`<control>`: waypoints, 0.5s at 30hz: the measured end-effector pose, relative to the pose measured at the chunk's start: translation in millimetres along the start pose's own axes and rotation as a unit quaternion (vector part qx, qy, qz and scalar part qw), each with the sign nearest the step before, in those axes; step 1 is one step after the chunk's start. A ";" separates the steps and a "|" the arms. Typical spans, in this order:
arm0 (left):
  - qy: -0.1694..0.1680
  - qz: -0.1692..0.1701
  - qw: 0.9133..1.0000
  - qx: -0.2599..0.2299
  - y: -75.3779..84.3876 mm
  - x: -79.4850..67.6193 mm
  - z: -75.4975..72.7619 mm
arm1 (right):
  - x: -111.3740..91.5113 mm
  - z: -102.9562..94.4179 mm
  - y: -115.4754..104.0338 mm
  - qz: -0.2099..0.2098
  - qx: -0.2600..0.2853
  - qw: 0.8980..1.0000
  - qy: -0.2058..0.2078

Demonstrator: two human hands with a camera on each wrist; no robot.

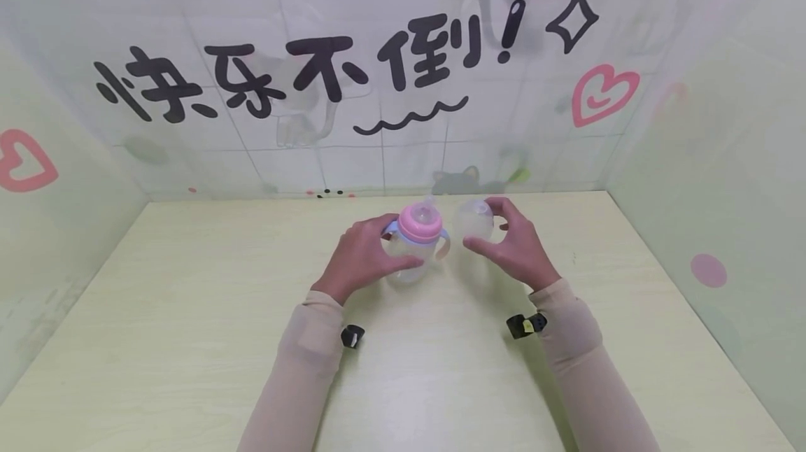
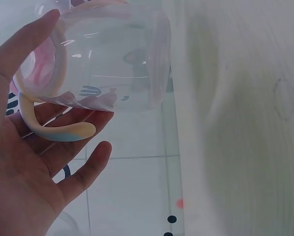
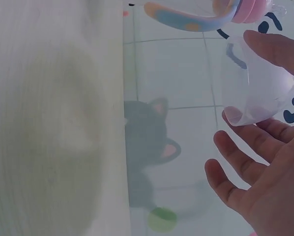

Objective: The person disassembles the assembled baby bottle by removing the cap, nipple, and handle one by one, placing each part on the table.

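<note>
A clear baby bottle (image 1: 403, 250) with a pink collar (image 1: 420, 222), an uncovered teat and two curved side handles stands upright in the head view. My left hand (image 1: 362, 256) grips it round the body, with thumb on the near side and fingers behind. In the left wrist view, one handle (image 2: 63, 132) passes in front of the fingers, and the bottle's base is close over the table. To the right, my right hand (image 1: 519, 245) holds a translucent domed cap (image 1: 474, 221) between thumb and fingers. Its open rim faces down in the right wrist view, beside the bottle.
A pale wood-grain table (image 1: 189, 340) runs back to a white printed wall sheet (image 1: 352, 165) close behind the bottle. Side panels (image 1: 705, 158) stand left and right. Black wrist devices (image 1: 352, 336) sit on the inner side of both sleeves.
</note>
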State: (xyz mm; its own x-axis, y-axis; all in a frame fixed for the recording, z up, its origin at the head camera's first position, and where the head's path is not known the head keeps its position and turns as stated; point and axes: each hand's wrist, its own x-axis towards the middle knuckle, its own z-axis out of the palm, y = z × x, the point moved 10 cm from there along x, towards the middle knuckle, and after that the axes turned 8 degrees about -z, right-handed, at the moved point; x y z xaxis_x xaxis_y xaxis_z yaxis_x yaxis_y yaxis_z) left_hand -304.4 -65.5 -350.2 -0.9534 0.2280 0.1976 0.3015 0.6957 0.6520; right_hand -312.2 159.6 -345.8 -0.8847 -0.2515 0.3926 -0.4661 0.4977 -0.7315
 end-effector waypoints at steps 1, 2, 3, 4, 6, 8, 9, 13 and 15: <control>0.002 -0.001 1.000 0.001 -0.6 0.2 -0.6 | -0.2 1.6 3.0 0.007 -0.002 1.000 -0.008; 0.003 -0.002 1.000 0.001 -1.0 0.3 -1.3 | -0.6 3.1 6.0 0.014 -0.004 1.000 -0.016; 0.005 -0.002 1.000 0.001 -1.3 0.4 -1.9 | -1.0 4.6 9.0 0.020 -0.006 1.000 -0.022; 0.006 -0.003 1.000 0.001 -1.9 0.5 -2.4 | -1.5 6.2 11.3 0.024 -0.007 0.999 -0.029; 0.007 -0.005 1.000 0.001 -2.5 0.6 -3.4 | -2.6 9.1 15.7 0.032 -0.010 0.999 -0.042; 0.008 -0.005 1.000 0.000 -2.4 0.5 -4.4 | -3.7 12.2 19.6 0.038 -0.012 0.998 -0.051; 0.008 -0.006 1.000 0.000 -2.5 0.6 -4.7 | -4.2 13.7 21.2 0.040 -0.013 0.998 -0.056; 0.008 -0.005 1.000 0.002 -3.0 0.9 -5.2 | -5.7 20.6 25.4 0.043 -0.021 0.996 -0.077; 0.008 -0.007 1.000 0.003 -3.8 1.3 -4.9 | -6.4 23.7 25.8 0.041 -0.025 0.995 -0.087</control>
State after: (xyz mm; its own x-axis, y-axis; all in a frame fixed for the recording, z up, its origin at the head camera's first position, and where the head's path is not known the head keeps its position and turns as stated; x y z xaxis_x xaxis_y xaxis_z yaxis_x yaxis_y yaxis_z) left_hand -306.8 -71.2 -348.8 -0.9574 0.2072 0.2010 0.2886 0.7028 0.6502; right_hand -318.8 154.4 -380.4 -0.9103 -0.3466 0.2263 -0.3947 0.5623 -0.7267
